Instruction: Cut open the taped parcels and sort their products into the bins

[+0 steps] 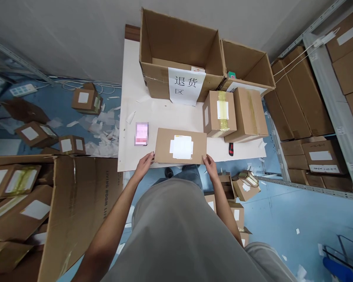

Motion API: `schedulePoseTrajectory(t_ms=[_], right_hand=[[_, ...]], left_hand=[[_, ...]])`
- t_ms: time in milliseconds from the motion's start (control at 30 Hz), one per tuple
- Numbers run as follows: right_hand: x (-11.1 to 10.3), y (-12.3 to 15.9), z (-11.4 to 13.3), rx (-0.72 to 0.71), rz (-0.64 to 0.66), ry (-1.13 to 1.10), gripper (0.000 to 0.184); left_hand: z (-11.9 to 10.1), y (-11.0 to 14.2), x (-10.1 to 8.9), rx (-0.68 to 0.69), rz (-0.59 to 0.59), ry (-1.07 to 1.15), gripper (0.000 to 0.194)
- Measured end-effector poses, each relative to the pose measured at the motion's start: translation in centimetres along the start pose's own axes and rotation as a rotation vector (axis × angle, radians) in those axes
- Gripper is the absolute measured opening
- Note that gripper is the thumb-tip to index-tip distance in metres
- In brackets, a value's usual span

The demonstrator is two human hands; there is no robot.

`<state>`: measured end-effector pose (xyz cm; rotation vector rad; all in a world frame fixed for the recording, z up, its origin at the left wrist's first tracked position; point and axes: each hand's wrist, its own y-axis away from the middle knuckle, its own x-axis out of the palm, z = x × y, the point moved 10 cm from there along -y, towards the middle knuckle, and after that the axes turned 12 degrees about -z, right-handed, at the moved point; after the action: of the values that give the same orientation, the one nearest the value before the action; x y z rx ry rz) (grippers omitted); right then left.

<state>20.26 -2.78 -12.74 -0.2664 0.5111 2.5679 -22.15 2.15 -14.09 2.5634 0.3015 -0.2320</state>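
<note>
A flat brown cardboard box [164, 145] with a white label [181, 147] on top lies at the near edge of the white table [129, 160]. My left hand [144, 164] pinches its near left corner, and my right hand [210, 165] grips the near right corner. To the left of the box is a pink item [141, 134], blurred in the picture. A red and black box cutter [231, 149] rests to the right, in front of two taped cartons [220, 113].
Two large open boxes [157, 80] stand at the back, the left one bearing a paper sign [186, 87]. A big carton of parcels [85, 196] is at left. Loaded shelves [308, 98] rise at right. Parcels and paper scraps [104, 135] litter the blue floor.
</note>
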Motion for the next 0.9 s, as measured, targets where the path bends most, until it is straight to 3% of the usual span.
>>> schedulePoseTrajectory(t_ms=[167, 333, 500, 567, 667, 733, 800, 900], right_hand=[[-0.8, 2.9, -3.0, 0.184, -0.016, -0.068, 0.08], [-2.5, 2.1, -4.6, 0.269, -0.086, -0.172, 0.073], [-6.4, -0.2, -6.9, 0.386, -0.212, -0.237, 0.062], [-7.3, -1.0, -7.7, 0.417, -0.24, -0.229, 0.06], [-7.9, -1.7, -8.3, 0.442, -0.259, -0.214, 0.059], [-7.9, -1.7, -8.4, 0.44, -0.258, -0.203, 0.059], [-7.7, -1.4, -8.2, 0.425, -0.247, -0.191, 0.059], [-7.1, -0.5, -7.3, 0.377, -0.216, -0.167, 0.063]], left_hand=[[0.5, 2.1, 0.1, -0.011, 0.039, -0.02, 0.117], [-4.4, 5.4, 1.1, 0.18, 0.153, -0.093, 0.105], [-10.7, 12.2, 6.2, 0.385, 0.494, -0.139, 0.085], [-12.7, 14.5, 8.5, 0.497, 0.566, -0.206, 0.079], [-14.2, 16.3, 10.9, 0.631, 0.565, -0.317, 0.081], [-14.4, 16.3, 11.4, 0.657, 0.541, -0.356, 0.08], [-14.1, 15.6, 11.1, 0.646, 0.498, -0.366, 0.076], [-13.1, 13.6, 9.1, 0.58, 0.35, -0.386, 0.07]])
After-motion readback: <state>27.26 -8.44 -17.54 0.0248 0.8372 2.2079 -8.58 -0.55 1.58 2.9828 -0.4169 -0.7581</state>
